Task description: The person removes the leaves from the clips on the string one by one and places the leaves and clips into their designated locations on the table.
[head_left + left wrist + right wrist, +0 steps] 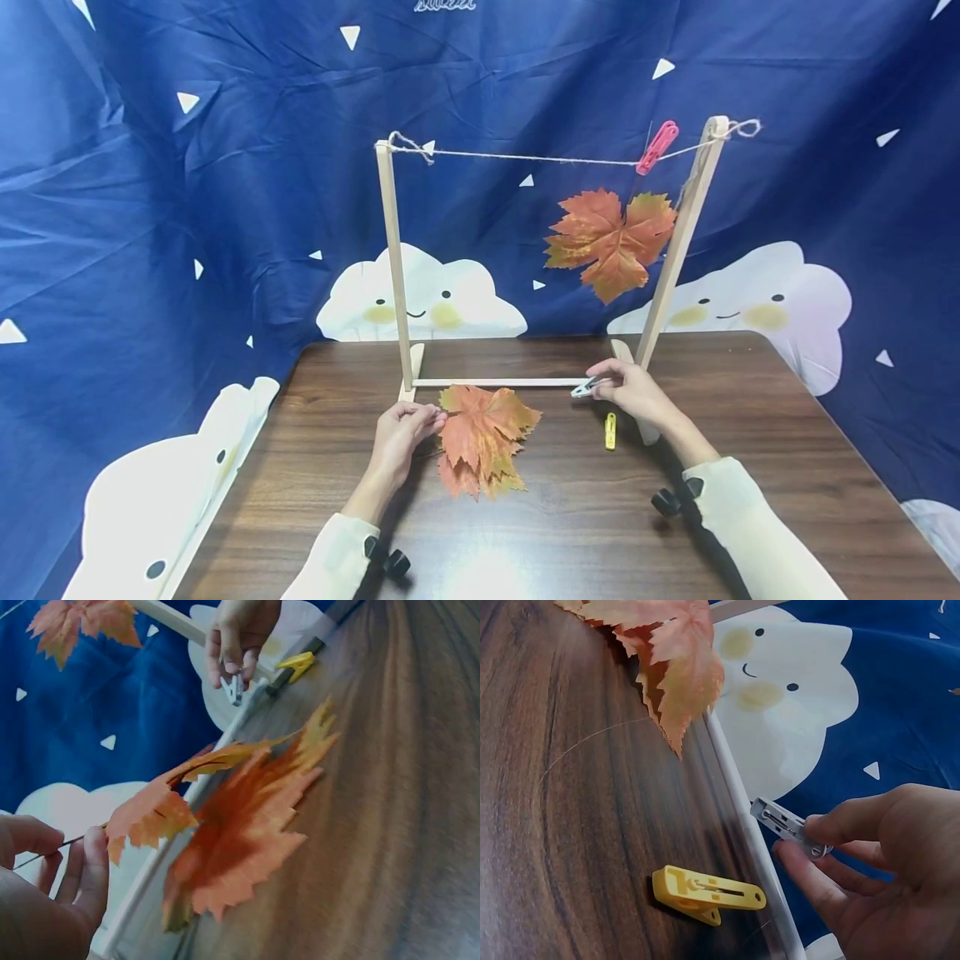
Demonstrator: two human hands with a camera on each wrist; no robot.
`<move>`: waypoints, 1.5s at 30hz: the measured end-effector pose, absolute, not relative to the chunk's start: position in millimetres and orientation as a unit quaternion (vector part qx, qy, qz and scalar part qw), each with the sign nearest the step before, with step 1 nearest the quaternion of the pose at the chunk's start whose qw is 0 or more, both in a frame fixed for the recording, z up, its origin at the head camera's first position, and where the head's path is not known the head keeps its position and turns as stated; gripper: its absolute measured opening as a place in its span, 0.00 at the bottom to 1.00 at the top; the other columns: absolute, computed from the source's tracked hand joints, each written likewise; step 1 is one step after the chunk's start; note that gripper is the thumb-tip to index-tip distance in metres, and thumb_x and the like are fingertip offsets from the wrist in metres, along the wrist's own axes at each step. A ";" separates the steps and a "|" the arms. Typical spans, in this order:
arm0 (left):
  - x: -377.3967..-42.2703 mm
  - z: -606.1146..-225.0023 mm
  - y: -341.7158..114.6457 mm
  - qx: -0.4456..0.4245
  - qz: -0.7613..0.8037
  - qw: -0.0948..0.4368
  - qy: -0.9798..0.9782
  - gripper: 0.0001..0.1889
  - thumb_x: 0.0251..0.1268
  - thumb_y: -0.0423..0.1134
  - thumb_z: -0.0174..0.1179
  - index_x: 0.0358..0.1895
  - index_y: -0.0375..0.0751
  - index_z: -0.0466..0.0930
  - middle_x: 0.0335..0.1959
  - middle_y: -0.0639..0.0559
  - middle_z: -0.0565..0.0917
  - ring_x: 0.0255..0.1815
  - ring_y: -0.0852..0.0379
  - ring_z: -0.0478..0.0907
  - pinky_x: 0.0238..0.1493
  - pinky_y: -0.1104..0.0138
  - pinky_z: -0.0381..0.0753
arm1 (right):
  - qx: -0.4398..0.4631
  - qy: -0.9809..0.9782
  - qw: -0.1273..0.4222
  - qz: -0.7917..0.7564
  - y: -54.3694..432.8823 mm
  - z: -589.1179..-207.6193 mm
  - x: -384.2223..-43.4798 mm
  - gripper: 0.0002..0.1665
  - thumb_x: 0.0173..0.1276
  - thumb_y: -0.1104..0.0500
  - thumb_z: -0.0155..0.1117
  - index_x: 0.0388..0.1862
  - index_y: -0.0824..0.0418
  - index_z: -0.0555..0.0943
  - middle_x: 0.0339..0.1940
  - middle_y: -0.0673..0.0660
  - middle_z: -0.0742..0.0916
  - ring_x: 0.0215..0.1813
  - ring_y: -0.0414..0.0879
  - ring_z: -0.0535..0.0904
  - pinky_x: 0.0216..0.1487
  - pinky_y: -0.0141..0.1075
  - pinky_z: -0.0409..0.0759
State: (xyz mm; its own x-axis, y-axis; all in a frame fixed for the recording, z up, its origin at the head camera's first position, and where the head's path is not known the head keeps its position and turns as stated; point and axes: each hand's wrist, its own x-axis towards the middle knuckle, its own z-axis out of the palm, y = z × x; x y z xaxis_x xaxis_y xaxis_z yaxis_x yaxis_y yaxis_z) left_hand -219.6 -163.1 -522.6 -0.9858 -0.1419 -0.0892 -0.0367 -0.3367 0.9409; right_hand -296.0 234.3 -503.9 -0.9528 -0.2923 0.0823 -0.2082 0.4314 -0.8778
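My left hand [405, 433] pinches the thin stem of an orange artificial maple leaf [150, 814], lifted a little off the table. Beneath it a second maple leaf [240, 840] lies on the wood. Between thumb and fingers my right hand [633, 392] holds a pale grey-white clothespin [784, 825], close to the frame's bottom bar. On the table just below that hand is a yellow clothespin [611, 431]. A pink clothespin [657, 147] sits on the string [525, 157] near its right end, with another maple leaf [617, 240] hanging under it.
A wooden frame stands at the back of the brown table [570, 517], with a left post [395, 267], a right post [682, 242] and a low white bar [502, 382]. Behind it hangs a blue curtain [247, 167] printed with clouds and triangles.
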 end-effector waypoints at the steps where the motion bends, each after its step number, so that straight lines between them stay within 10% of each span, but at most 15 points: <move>1: -218.5 -524.5 -163.8 0.080 -0.813 0.030 -0.576 0.06 0.71 0.21 0.60 0.37 0.32 0.76 0.33 0.42 0.91 0.35 0.55 0.92 0.48 0.64 0.92 | -0.149 0.849 0.039 -0.506 234.1 -504.3 -296.1 0.21 0.68 0.73 0.67 0.59 0.78 0.80 0.44 0.70 0.91 0.41 0.38 0.86 0.41 0.24 0.84; 14: -208.9 -533.7 -173.4 0.110 -0.729 0.041 -0.674 0.09 0.62 0.21 0.68 0.36 0.31 0.75 0.35 0.35 0.92 0.31 0.56 0.91 0.39 0.66 0.92 | -0.141 0.888 0.025 -0.437 232.9 -516.2 -301.1 0.18 0.67 0.70 0.69 0.55 0.69 0.84 0.41 0.63 0.91 0.40 0.41 0.84 0.40 0.27 0.80; 21: -206.7 -532.4 -186.0 0.102 -0.544 0.032 -0.832 0.11 0.58 0.36 0.77 0.30 0.39 0.82 0.23 0.51 0.86 0.22 0.56 0.83 0.27 0.66 0.82 | -0.154 0.900 0.015 -0.408 230.1 -517.5 -299.6 0.17 0.67 0.70 0.69 0.54 0.70 0.84 0.41 0.64 0.92 0.43 0.49 0.88 0.39 0.30 0.80; 45: -201.7 -528.4 -190.9 0.038 -0.385 -0.002 -0.922 0.02 0.58 0.33 0.72 0.33 0.43 0.89 0.22 0.55 0.86 0.23 0.62 0.78 0.34 0.65 0.76 | -0.184 0.948 -0.033 -0.259 226.8 -518.0 -295.5 0.11 0.64 0.68 0.69 0.45 0.65 0.88 0.34 0.55 0.91 0.37 0.47 0.85 0.43 0.47 0.82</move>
State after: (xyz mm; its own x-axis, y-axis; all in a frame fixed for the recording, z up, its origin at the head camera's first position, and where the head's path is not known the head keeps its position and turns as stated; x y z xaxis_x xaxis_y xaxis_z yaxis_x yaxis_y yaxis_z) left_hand -201.7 -190.9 -528.4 -0.9972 -0.0678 -0.0322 -0.0706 0.7003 0.7104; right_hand -295.5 226.8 -518.0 -0.9301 -0.3314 0.1586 -0.3660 0.7980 -0.4787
